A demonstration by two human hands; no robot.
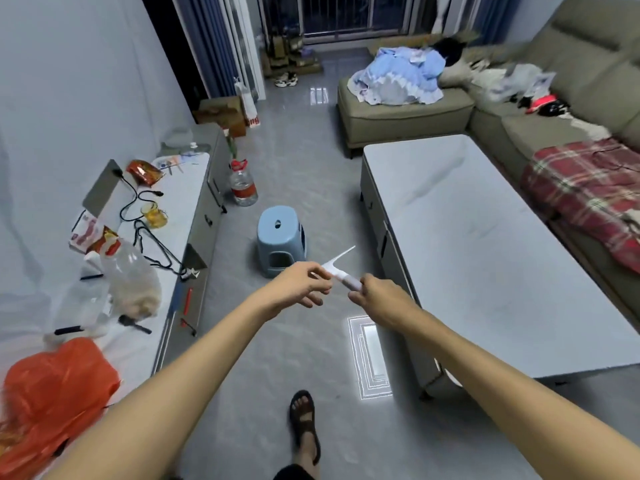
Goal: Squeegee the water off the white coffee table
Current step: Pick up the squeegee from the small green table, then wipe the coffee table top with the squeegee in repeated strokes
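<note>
squeegee (337, 273) in the air over the floor (277, 358), beside the long edge of the coffee table (485, 254), not yet on it | left hand (301, 285) pinches the neck, right hand (377, 294) wraps the handle end, likely squaring the blade for a first pass | tabletop white, water not discernible | blue stool (280, 237) and sofa (398, 112) around

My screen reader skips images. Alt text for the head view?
A person's left hand and right hand hold a white squeegee over the grey floor. The white coffee table stands to the right, a blue stool ahead.
</note>
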